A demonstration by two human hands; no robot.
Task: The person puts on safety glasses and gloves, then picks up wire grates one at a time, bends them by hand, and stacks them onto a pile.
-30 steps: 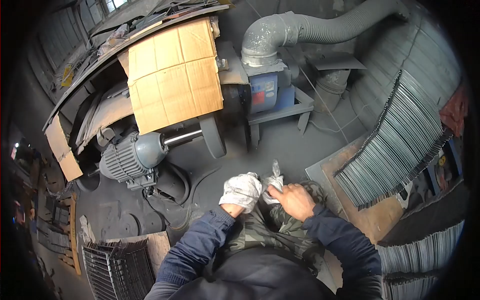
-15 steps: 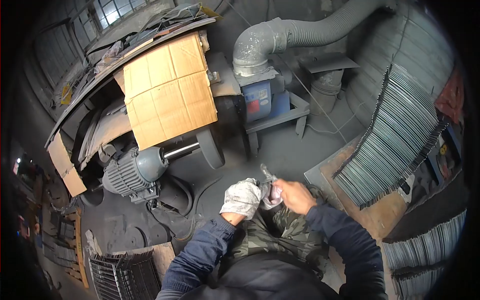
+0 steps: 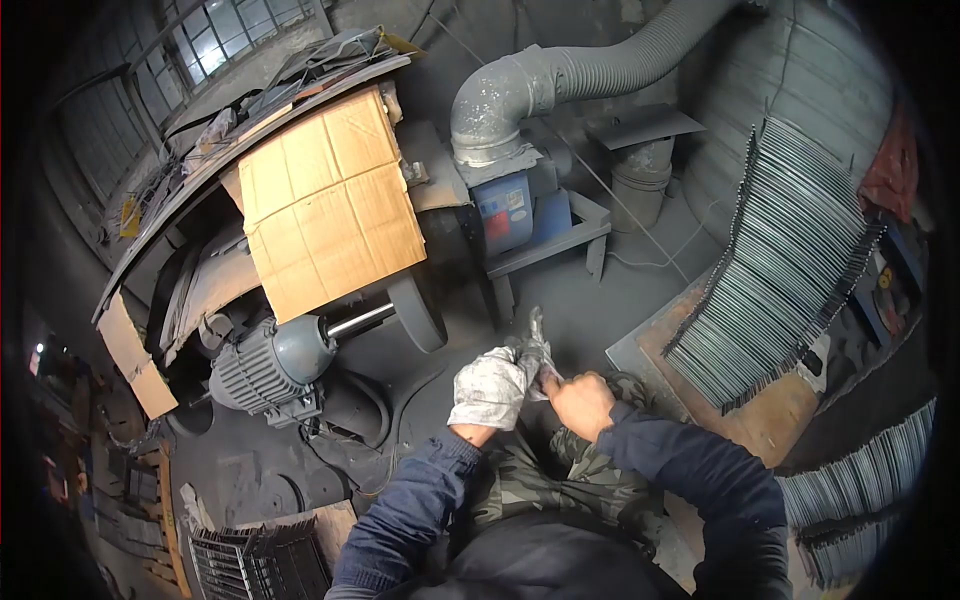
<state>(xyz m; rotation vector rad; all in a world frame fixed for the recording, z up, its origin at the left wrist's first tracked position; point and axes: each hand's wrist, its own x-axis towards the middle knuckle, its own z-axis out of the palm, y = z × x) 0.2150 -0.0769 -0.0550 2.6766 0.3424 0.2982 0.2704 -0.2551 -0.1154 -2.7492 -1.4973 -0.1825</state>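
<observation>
My left hand (image 3: 488,388) wears a soiled white work glove and is closed, its fingers partly hidden. Between my hands a second, greyish work glove (image 3: 538,350) points up and away from me, its tip narrow and dirty. My bare right hand (image 3: 583,402) is curled into a fist, thumb side toward the left hand, gripping the lower edge of that glove. Both hands are close together over my camouflage trousers (image 3: 540,475).
At left stands a grey electric motor (image 3: 268,365) whose shaft carries a wheel (image 3: 417,312), beneath hanging cardboard (image 3: 330,200). A blue machine (image 3: 503,212) with a duct (image 3: 600,75) is ahead. Stacked thin metal parts (image 3: 770,270) lie at right, with more bars (image 3: 860,480) nearer.
The greyish glove now stands straighter and higher between my hands. My right hand has moved slightly lower and curled tighter. The whole view has shifted a little.
</observation>
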